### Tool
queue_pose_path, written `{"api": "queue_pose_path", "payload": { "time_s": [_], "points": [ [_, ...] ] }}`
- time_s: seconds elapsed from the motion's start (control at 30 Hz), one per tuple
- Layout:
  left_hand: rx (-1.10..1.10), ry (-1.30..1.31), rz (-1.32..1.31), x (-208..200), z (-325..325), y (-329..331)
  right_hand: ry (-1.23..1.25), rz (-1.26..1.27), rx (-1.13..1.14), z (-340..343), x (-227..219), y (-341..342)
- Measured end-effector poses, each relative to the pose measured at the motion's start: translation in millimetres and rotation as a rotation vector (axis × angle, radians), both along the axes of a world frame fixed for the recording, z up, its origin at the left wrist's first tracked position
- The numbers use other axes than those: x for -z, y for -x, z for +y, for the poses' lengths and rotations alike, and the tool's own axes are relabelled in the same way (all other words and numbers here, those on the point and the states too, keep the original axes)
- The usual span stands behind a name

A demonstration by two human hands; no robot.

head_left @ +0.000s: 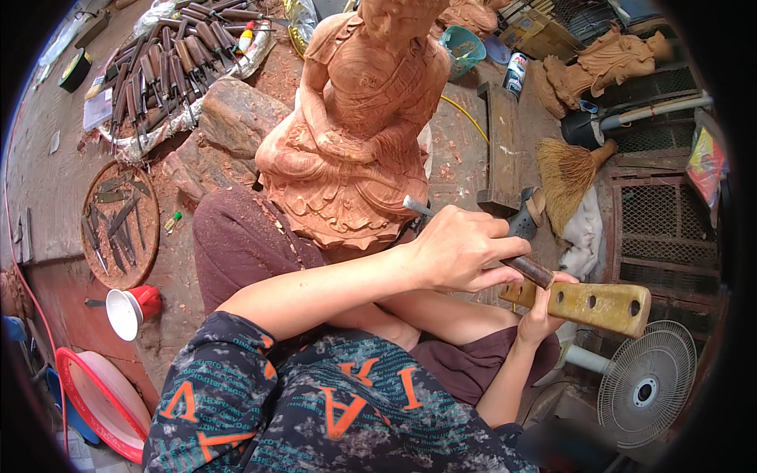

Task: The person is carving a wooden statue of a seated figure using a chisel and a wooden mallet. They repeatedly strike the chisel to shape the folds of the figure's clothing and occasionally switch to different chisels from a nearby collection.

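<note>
Grasping a brown-handled metal chisel (pixel 530 270) in my left hand (pixel 461 248), a long, holed yellow bar (pixel 576 302) in my right hand (pixel 538 319), I'm seemingly carving the reddish wooden seated figure (pixel 351 162) before me; tapping next would need steady aim.

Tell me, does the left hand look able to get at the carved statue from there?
Probably yes: the left hand grips a chisel, but it appears close to the carved statue, with nothing visible in the way.
</note>
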State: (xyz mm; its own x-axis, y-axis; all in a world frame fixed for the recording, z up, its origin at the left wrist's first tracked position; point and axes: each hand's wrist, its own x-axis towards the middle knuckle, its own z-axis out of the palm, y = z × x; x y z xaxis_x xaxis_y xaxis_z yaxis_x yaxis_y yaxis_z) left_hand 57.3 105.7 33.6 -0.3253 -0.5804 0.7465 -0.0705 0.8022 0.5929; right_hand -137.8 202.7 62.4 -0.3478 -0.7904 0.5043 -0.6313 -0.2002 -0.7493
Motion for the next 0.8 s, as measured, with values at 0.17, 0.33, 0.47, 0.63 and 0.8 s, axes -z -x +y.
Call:
{"api": "queue_pose_path", "payload": {
  "time_s": [0.17,0.33,0.47,0.63,0.8],
  "points": [
    [-0.004,-0.022,0.13,-0.6,-1.1,-2.6,0.041,-0.028,-0.137,-3.0,2.5,-1.7],
    [-0.042,-0.04,0.173,1.7,-2.8,1.6,-0.02,0.104,0.059,-7.4,6.8,-7.8],
    [-0.1,-0.054,0.146,3.7,-4.7,5.4,-0.049,0.49,0.212,-6.4,20.4,6.1],
    [-0.098,-0.091,0.087,5.4,-5.9,9.6,-0.173,0.142,0.202,-4.1,23.9,14.6],
    [-0.11,-0.099,0.079,4.7,-5.7,7.3,-0.231,-0.033,0.201,-3.3,31.5,32.7]
  ]
}}
